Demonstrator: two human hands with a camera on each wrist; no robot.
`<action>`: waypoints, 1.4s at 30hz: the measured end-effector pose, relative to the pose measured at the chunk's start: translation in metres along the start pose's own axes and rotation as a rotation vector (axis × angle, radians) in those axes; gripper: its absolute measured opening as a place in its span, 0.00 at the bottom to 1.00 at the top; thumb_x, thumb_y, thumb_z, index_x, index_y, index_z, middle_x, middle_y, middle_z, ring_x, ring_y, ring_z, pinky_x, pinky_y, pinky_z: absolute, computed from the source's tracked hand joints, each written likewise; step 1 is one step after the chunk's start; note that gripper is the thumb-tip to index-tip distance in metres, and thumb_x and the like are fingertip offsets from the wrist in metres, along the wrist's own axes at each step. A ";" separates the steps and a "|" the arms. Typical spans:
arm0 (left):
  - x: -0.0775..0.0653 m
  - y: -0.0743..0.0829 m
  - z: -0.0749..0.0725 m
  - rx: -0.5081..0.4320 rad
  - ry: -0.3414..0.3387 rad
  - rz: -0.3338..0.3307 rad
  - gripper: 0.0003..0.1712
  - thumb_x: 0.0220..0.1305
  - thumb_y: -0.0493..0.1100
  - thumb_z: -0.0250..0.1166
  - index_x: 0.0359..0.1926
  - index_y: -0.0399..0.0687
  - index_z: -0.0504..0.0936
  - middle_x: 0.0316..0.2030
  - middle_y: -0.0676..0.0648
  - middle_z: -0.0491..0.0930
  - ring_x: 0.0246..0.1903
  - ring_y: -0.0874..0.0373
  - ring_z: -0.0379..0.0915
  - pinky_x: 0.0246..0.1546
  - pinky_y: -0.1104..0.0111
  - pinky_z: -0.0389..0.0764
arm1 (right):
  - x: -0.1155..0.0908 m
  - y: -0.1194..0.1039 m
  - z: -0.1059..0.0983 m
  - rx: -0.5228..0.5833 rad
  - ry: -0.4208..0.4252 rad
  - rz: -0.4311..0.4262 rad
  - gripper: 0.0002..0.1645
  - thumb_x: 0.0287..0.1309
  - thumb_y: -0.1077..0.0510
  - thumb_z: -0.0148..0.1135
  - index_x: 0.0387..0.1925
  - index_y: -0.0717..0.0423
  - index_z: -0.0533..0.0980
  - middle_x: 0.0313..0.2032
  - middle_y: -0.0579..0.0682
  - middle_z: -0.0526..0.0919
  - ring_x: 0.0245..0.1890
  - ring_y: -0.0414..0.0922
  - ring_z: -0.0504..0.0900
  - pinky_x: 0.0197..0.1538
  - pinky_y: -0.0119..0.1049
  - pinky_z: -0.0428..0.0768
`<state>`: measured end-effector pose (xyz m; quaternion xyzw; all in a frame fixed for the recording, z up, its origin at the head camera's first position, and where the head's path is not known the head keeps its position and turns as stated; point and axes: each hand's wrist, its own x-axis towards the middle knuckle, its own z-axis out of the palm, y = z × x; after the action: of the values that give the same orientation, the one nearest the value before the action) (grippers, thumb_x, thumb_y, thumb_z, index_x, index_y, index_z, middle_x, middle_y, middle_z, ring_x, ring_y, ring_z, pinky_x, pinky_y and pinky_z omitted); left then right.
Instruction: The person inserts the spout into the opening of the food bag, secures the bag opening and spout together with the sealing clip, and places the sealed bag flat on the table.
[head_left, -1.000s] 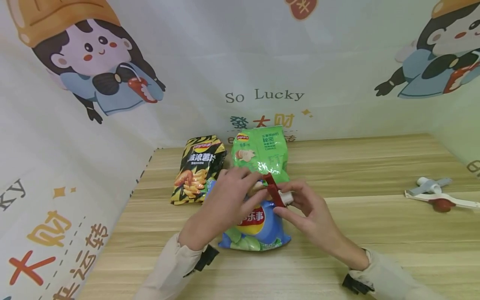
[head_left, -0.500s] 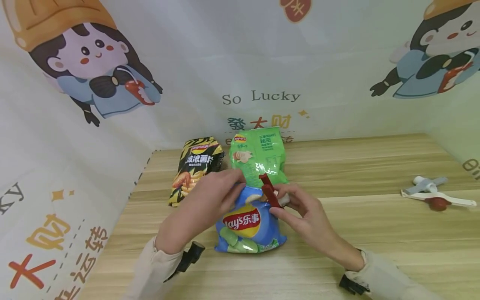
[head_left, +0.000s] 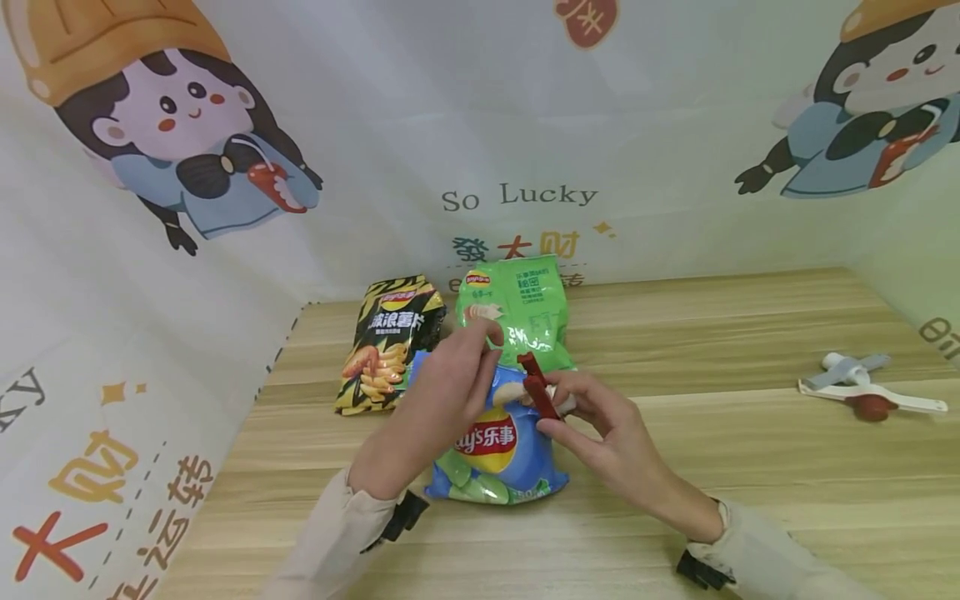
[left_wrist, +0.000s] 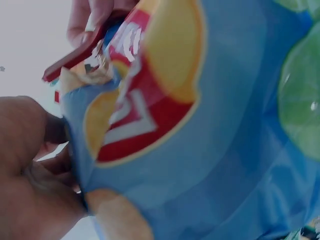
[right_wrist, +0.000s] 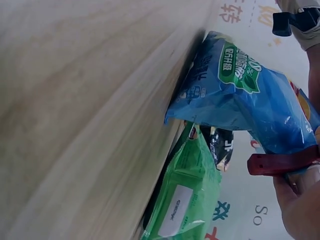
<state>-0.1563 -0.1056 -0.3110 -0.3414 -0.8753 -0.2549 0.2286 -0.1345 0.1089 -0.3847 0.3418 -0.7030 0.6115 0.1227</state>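
Observation:
A blue bag of potato chips (head_left: 495, 446) stands at the table's middle, its top edge folded and creased. My left hand (head_left: 450, 379) is at the bag's upper left; in the left wrist view, the left fingers (left_wrist: 35, 165) pinch its edge. My right hand (head_left: 611, 425) holds a red bag clip (head_left: 542, 398) with a white spout at the bag's upper right corner. In the right wrist view the red bar of the clip (right_wrist: 280, 162) lies against the bag's top. The left fingertips are partly hidden behind the bag.
Behind lie a green chip bag (head_left: 521, 304) and, to its left, a black-and-yellow chip bag (head_left: 390, 342). A grey clip (head_left: 847, 372) with a white spout and a white clip (head_left: 907, 402) with a red spout rest on the right of the wooden table (head_left: 712, 333). Printed cloth stands behind.
My left hand has come away from the clip, moved left, then back right along the bag's top edge. The right hand keeps holding the clip at nearly the same spot.

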 end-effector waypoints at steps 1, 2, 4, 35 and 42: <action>0.000 0.000 0.002 0.001 0.013 0.006 0.05 0.72 0.33 0.56 0.46 0.41 0.71 0.32 0.47 0.75 0.29 0.58 0.69 0.29 0.71 0.76 | 0.000 0.000 0.000 -0.008 -0.002 -0.007 0.15 0.58 0.73 0.65 0.41 0.55 0.73 0.57 0.55 0.80 0.54 0.48 0.82 0.54 0.43 0.81; 0.001 0.001 0.003 0.002 0.032 0.013 0.04 0.72 0.33 0.56 0.46 0.40 0.71 0.32 0.46 0.75 0.29 0.57 0.70 0.29 0.70 0.76 | 0.000 0.000 0.000 -0.017 -0.003 -0.011 0.15 0.58 0.73 0.65 0.41 0.55 0.73 0.57 0.55 0.80 0.54 0.47 0.82 0.54 0.43 0.81; 0.001 0.002 0.005 -0.006 0.085 0.021 0.03 0.72 0.32 0.55 0.44 0.39 0.71 0.32 0.46 0.74 0.30 0.57 0.69 0.29 0.70 0.76 | 0.000 0.000 -0.001 -0.040 0.000 -0.021 0.15 0.57 0.73 0.66 0.40 0.55 0.73 0.57 0.54 0.80 0.55 0.47 0.81 0.53 0.42 0.81; -0.005 0.013 0.016 -0.244 -0.102 0.086 0.06 0.71 0.41 0.62 0.45 0.44 0.78 0.40 0.53 0.75 0.36 0.65 0.69 0.35 0.75 0.75 | 0.005 -0.001 -0.014 0.043 -0.054 0.117 0.33 0.55 0.72 0.69 0.59 0.62 0.65 0.52 0.57 0.82 0.52 0.45 0.83 0.53 0.38 0.81; -0.003 0.010 0.012 -0.337 -0.105 0.074 0.05 0.72 0.41 0.61 0.45 0.45 0.79 0.40 0.54 0.78 0.39 0.67 0.73 0.39 0.75 0.78 | 0.017 -0.011 -0.037 -0.152 -0.276 0.211 0.39 0.52 0.58 0.76 0.65 0.55 0.70 0.56 0.49 0.80 0.52 0.45 0.82 0.56 0.40 0.80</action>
<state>-0.1504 -0.0935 -0.3192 -0.4195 -0.8179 -0.3712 0.1312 -0.1493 0.1381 -0.3582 0.3366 -0.7891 0.5136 -0.0142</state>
